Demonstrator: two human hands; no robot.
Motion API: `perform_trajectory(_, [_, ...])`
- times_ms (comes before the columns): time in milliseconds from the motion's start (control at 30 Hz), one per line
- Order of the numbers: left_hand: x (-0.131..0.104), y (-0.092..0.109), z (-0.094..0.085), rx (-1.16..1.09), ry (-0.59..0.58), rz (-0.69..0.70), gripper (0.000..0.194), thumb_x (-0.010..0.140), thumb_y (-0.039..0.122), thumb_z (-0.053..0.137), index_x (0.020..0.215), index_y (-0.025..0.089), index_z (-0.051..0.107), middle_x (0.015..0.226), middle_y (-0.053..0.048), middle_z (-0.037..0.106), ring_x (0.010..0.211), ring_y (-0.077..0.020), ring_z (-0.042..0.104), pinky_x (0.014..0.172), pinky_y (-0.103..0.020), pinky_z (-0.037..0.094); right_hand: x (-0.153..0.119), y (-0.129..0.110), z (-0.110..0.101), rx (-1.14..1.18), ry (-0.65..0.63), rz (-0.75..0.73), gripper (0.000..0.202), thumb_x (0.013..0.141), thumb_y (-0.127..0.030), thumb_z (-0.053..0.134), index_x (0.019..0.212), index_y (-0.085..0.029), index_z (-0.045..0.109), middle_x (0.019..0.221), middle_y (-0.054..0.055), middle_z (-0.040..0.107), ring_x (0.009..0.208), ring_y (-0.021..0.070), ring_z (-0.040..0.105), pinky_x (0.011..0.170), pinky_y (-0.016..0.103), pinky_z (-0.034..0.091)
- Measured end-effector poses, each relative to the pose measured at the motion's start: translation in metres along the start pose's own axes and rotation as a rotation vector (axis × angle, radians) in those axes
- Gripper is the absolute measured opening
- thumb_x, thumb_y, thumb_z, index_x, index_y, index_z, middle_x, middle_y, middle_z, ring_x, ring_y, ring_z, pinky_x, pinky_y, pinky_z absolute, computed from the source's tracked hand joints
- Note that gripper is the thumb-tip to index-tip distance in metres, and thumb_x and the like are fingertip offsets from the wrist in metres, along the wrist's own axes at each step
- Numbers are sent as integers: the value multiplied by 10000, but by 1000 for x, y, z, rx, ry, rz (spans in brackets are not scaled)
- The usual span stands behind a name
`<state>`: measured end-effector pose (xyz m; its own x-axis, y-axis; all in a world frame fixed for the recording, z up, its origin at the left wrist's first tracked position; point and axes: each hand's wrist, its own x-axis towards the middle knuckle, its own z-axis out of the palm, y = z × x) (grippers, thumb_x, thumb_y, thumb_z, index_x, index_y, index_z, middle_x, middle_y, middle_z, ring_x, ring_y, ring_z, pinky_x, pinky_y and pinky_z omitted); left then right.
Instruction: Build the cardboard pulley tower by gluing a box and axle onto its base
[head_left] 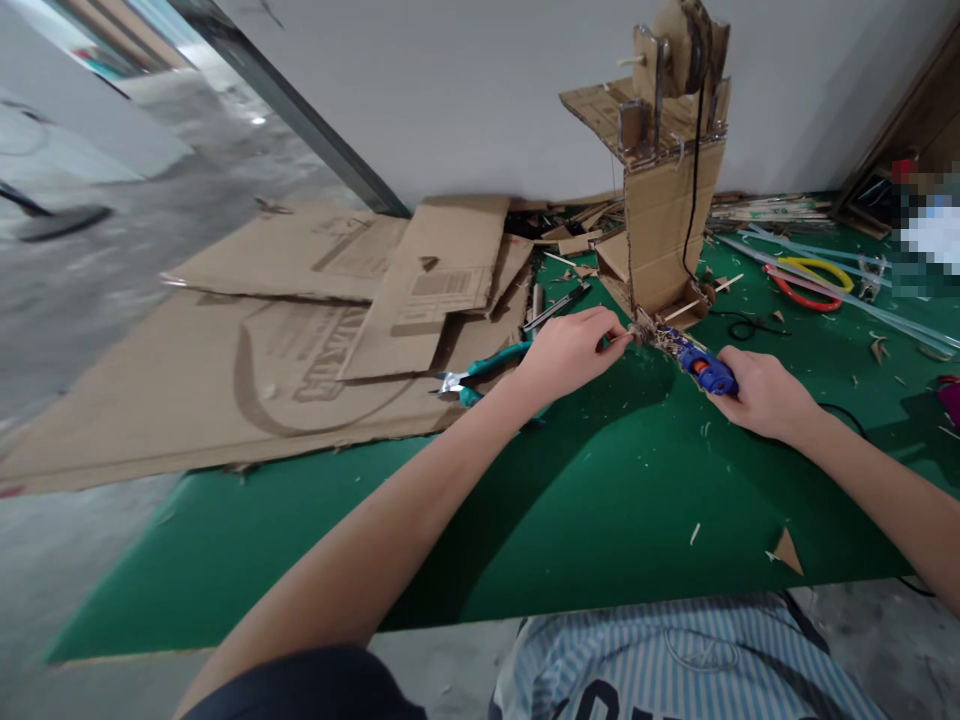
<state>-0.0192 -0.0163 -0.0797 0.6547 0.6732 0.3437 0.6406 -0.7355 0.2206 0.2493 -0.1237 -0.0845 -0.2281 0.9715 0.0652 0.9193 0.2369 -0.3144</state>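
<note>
My right hand (769, 393) is wrapped round a blue glue gun (709, 370), its front end pointing left toward the foot of a tall cardboard structure (666, 225). Stringy bits cling about the gun's front. My left hand (571, 348) is closed in a pinch at the near lower corner of that structure, close to the gun's tip. What sits between its fingertips is too small to make out. The structure stands upright, with a cardboard wheel (679, 48) on top and a black cord (695, 170) hanging down its side. Teal-handled pliers (491, 362) lie partly behind my left forearm.
Large flat cardboard sheets (202, 370) cover the table's left side and overhang its edge. Red and yellow handled scissors (814, 283) and clear glue sticks (892, 310) lie on the right. Cardboard scraps (787, 552) dot the green table top (585, 520). A white wall stands behind.
</note>
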Motion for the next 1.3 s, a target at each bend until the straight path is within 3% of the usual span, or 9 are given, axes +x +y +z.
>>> perform_trajectory(200, [1,3,-2,1,-9,-59,284,1002,385,517,945,170,693,909,-73,752,707,-167,633,627,-303,407,0,6,1,198,99,-56,277,878,-379,601,1055,-168,624,836,93,704,714,231,646,609,298,397])
perform_trajectory(367, [2,2,-2,-55,-52,-57,309,1023,352,440,918,177,672,938,-80,752,744,-184,637,662,-318,431,2,6,-4,420,181,-41,245,888,-433,609,881,-190,635,641,22,601,540,158,536,547,291,369])
perform_trajectory(467, [4,1,-2,-58,-68,-55,269,1007,326,448,924,181,659,951,-86,749,769,-196,645,671,-324,435,7,5,-5,574,166,51,279,890,-467,617,798,-203,607,562,-10,533,499,139,498,529,294,371])
perform_trajectory(567, [7,-2,-4,-64,-81,-65,236,984,315,461,921,185,648,932,-87,739,794,-208,652,685,-326,439,15,2,-2,750,113,148,305,881,-496,633,876,-190,638,538,-34,512,483,132,497,532,300,412])
perform_trajectory(733, [10,-13,-10,-133,-84,-93,270,970,356,438,867,188,622,863,-76,706,728,-191,626,651,-315,429,22,0,1,953,101,187,285,897,-475,641,862,-193,612,554,-53,507,454,89,473,492,262,412])
perform_trajectory(867, [11,-26,-11,-230,-51,-173,254,950,378,475,866,188,620,836,-48,690,668,-165,646,642,-300,442,22,0,-1,1007,118,224,289,912,-432,656,767,-204,555,559,-50,519,413,66,459,436,240,378])
perform_trajectory(1033, [14,-36,-5,-412,-10,-303,215,909,386,538,883,189,618,821,-21,687,592,-131,650,590,-257,462,30,-2,-3,1057,4,292,317,931,-332,660,682,-208,506,515,-51,516,361,52,430,376,226,324])
perform_trajectory(1300, [15,-37,0,-420,5,-311,184,916,348,534,898,187,622,774,-18,681,572,-122,628,618,-259,502,39,-12,-6,1018,-56,306,311,972,-301,619,706,-217,482,490,-63,499,375,54,432,395,207,347])
